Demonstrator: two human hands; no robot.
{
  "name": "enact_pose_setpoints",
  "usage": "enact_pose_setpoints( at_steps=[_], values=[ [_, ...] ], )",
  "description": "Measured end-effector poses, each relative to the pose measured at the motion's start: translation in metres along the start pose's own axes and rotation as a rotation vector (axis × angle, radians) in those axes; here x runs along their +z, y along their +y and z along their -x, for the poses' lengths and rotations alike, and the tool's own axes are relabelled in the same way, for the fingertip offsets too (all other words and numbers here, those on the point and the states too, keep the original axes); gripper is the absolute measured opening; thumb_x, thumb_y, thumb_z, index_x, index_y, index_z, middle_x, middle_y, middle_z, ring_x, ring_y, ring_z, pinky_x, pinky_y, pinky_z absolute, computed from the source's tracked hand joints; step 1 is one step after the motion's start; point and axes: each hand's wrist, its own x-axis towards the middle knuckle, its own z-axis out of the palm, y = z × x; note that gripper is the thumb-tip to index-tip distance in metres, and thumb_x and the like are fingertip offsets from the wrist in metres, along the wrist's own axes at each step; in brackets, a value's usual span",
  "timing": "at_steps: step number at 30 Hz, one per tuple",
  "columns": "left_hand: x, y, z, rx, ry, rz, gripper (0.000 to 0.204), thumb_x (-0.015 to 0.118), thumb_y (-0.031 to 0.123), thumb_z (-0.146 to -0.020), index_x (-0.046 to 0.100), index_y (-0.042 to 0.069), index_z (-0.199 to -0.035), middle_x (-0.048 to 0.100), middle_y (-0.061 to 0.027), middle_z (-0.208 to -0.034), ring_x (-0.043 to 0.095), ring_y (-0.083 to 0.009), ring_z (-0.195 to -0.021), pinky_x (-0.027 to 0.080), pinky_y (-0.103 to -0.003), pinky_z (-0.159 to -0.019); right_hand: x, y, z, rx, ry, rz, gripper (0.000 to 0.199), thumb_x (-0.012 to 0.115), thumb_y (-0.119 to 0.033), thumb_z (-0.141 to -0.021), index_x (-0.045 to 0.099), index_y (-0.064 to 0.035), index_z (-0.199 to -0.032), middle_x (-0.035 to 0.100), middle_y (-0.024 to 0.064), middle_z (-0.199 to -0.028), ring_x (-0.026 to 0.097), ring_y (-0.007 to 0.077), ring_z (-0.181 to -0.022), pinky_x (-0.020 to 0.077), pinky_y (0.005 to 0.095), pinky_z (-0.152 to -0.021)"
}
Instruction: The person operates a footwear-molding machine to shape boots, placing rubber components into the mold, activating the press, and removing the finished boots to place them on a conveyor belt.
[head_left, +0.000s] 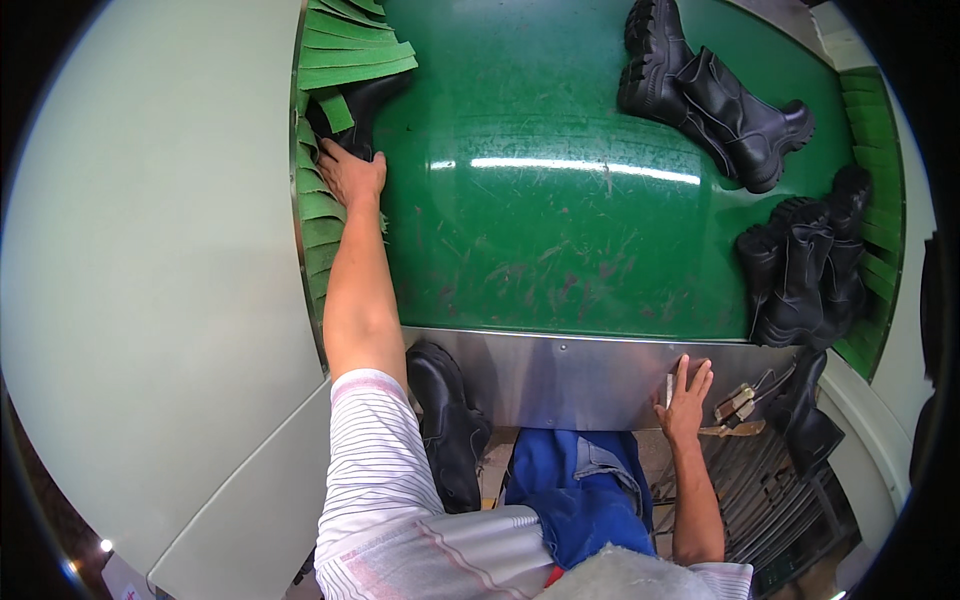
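My left arm reaches out to the far left, where my left hand [352, 178] is closed round the near end of a black boot [366, 112]. This boot lies partly under a curtain of green strips [350, 55], so some of it is hidden. On the steel ledge [600, 375] in front of me, my right hand [684, 405] lies flat with its fingers spread, holding nothing. A short whitish stick [669, 388] is beside its thumb, and a brush-like tool [735, 403] lies just to its right.
Two black boots [745, 115] lie on the green belt [520, 250] at the far right. Several more [800, 270] stand by the right-hand strip curtain [870, 130]. Single boots rest at the ledge's left [445, 420] and right [803, 420]. Pale panels [180, 200] flank the belt.
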Motion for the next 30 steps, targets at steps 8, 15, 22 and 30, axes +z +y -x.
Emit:
enact_pose_setpoints(
  at_steps=[8,15,22,30],
  values=[
    [-0.007,-0.032,0.015,0.081,0.008,-0.175,0.098,0.083,0.035,-0.072,0.036,0.001,-0.15,0.036,-0.0306,-0.155,0.036,-0.0482,-0.144,0.032,-0.05,-0.123,-0.01,0.001,-0.002,0.039,-0.035,0.002,0.134,0.096,-0.012,-0.06,0.016,-0.0266,-0.167,0.002,0.0307,-0.169,0.013,0.0538,-0.154,0.0453,0.0492,-0.115],
    [0.005,-0.054,0.013,0.186,0.061,-0.201,0.05,0.076,0.03,-0.084,0.062,-0.001,-0.121,0.052,-0.0305,-0.141,0.047,-0.05,-0.136,0.033,-0.056,-0.118,-0.019,0.005,-0.01,0.06,-0.018,-0.013,0.136,0.099,-0.016,-0.058,0.018,-0.0293,-0.166,0.003,0.031,-0.169,0.014,0.0565,-0.152,0.0459,0.0514,-0.115],
    [-0.001,-0.031,0.049,0.259,-0.159,-0.289,0.026,0.058,0.026,-0.097,0.07,0.004,-0.103,0.072,-0.0162,-0.112,0.07,-0.0395,-0.106,0.058,-0.053,-0.083,-0.025,0.009,-0.018,0.058,-0.037,-0.048,0.137,0.099,-0.017,-0.057,0.018,-0.0296,-0.166,0.003,0.0315,-0.169,0.015,0.0575,-0.152,0.0452,0.0527,-0.115],
    [-0.099,0.066,0.14,0.227,-0.432,-0.009,0.047,0.056,0.038,-0.095,0.075,0.0,-0.112,0.071,-0.0256,-0.12,0.067,-0.0433,-0.114,0.053,-0.052,-0.099,-0.015,0.019,0.0,0.032,-0.063,-0.05,0.139,0.1,-0.021,-0.058,0.014,-0.0337,-0.167,-0.001,0.033,-0.169,0.007,0.0594,-0.153,0.0417,0.0532,-0.116]
  ],
)
